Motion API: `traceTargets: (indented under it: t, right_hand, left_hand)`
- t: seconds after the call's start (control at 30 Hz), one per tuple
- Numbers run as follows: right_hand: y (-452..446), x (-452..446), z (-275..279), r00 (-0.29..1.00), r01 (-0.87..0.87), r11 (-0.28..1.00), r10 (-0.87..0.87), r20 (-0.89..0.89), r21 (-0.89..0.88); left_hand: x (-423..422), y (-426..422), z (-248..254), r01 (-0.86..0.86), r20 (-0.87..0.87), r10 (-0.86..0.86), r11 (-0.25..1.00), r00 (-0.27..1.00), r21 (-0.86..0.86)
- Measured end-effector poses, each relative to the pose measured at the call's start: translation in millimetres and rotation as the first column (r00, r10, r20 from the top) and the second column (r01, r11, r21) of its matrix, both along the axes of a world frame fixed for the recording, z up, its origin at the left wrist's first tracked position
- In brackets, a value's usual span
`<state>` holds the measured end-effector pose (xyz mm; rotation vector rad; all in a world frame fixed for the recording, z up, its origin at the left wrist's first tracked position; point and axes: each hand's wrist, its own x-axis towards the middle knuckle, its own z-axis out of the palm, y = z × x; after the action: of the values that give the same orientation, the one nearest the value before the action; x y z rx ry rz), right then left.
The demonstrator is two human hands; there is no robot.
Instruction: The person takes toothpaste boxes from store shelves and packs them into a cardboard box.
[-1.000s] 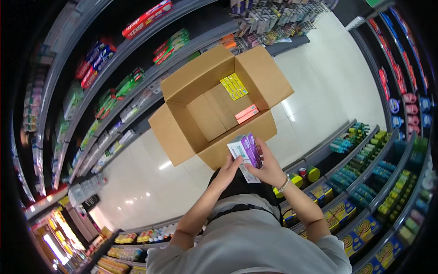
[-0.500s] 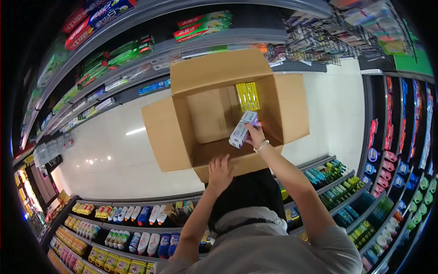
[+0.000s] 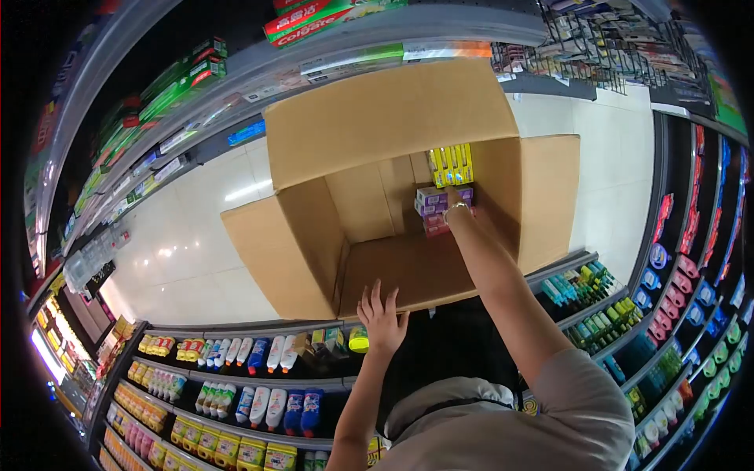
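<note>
A large open cardboard box stands in front of me with its flaps folded out. My right hand reaches down inside, its fingers around a stack of purple-and-white cartons; the fingertips are partly hidden. Yellow cartons lie side by side just beyond them against the box's far right corner. Pink-red cartons show below the purple ones. Near the box's front edge, my left hand is open with fingers spread, holding nothing.
Shelves with green-and-red Colgate cartons rise behind the box. Bottles fill the lower shelf on my near left, and more bottles line the near right. Hanging packets occupy the back right. Pale tiled floor surrounds the box.
My right hand has carried the purple-and-white cartons deeper into the box, beside the yellow ones. My left hand has opened its fingers and come slightly away from the box's front edge.
</note>
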<state>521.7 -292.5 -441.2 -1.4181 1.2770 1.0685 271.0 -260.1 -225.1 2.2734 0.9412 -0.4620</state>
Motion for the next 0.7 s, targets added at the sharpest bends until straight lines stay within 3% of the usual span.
traceTargets:
  t: [0.33, 0.4, 0.47, 0.5, 0.57, 0.6, 0.63, 0.67, 0.7]
  right_hand:
    - [-2, -4, -35, 0.996, -0.084, 0.995, 0.084, 0.001, -0.060]
    - [-9, -13, -47, 0.985, -0.169, 0.976, 0.171, 0.004, -0.134]
    - [-25, -31, -78, 0.893, -0.435, 0.839, 0.449, -0.034, -0.328]
    - [-35, -41, -92, 0.802, -0.562, 0.712, 0.594, -0.066, -0.420]
    - [-10, -35, -6, 0.265, -0.814, 0.306, 0.952, 0.154, -0.494]
    - [1, -38, 20, 0.266, -0.813, 0.305, 0.952, 0.150, -0.496]
    - [9, -42, 35, -0.061, -0.831, 0.122, 0.950, 0.306, -0.543]
    - [10, -46, 37, -0.379, -0.788, -0.048, 0.823, 0.423, -0.614]
    - [13, -46, 36, -0.377, -0.791, -0.048, 0.823, 0.424, -0.610]
  left_hand:
    - [8, 10, 7, 0.000, 0.054, -0.001, 1.000, 0.999, 0.010]
    - [9, 11, 7, -0.016, 0.072, 0.017, 1.000, 0.997, -0.010]
    - [9, 10, 6, -0.015, 0.072, 0.015, 1.000, 0.997, -0.005]
    - [9, 10, 7, -0.010, 0.069, 0.011, 1.000, 0.998, -0.003]
    - [9, 11, 7, -0.003, 0.077, 0.003, 1.000, 0.997, -0.002]
    - [9, 11, 6, 0.000, 0.085, 0.000, 1.000, 0.996, 0.002]
    - [10, 11, 6, 0.000, 0.085, 0.000, 1.000, 0.996, -0.001]
    - [10, 11, 6, 0.001, 0.079, -0.001, 1.000, 0.997, -0.004]
    - [10, 11, 7, 0.002, 0.071, -0.001, 1.000, 0.997, -0.005]
